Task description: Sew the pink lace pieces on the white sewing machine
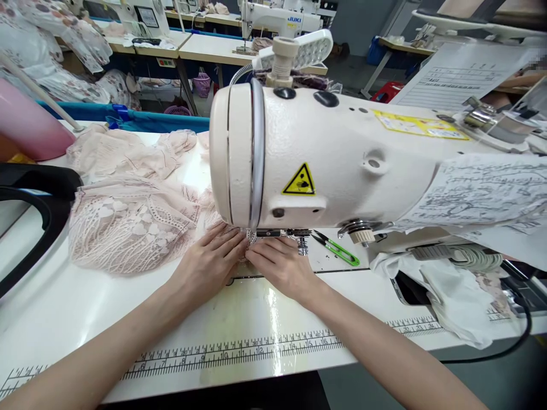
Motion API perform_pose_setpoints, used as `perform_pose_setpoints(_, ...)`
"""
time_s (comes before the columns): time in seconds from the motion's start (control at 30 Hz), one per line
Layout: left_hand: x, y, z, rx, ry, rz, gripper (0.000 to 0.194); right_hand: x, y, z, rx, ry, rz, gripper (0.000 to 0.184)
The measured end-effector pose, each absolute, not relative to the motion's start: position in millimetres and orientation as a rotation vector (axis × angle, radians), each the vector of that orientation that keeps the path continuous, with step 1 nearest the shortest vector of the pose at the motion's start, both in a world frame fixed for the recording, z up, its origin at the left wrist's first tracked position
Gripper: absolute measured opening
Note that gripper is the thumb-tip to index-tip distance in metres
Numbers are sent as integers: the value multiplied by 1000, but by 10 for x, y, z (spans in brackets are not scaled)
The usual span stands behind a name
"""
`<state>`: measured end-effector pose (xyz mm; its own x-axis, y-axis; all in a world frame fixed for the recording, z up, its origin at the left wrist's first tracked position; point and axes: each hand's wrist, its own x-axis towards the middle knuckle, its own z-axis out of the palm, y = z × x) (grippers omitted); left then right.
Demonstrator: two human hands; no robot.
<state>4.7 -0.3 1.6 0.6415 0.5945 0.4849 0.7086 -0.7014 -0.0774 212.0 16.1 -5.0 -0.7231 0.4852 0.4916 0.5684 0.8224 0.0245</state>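
Observation:
A cream sewing machine (342, 159) fills the middle of the white table (85, 307). Pale pink lace fabric (128, 222) lies heaped to its left and runs under the machine head. My left hand (209, 265) rests flat on the fabric's edge just in front of the presser foot (267, 233), fingers stretched toward it. Beside it, my right hand (282, 265) also lies flat, its fingertips meeting the left hand's at the needle area. The needle itself is hidden by the machine head.
Green thread snips (339, 250) lie right of the presser foot. White cloth and a cable (470, 259) sit at the right. A printed ruler (239, 350) runs along the table's front edge. A black curved frame (38, 216) is at the left. More sewing machines (282, 20) stand behind.

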Motion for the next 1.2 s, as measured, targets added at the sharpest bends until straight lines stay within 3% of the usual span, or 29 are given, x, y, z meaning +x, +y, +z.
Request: perform_pose_setpoints(1.2, 281, -150, -2, -2419, -1202, -492, 35, 2214, 223, -96, -1094, -2409, -264, 16)
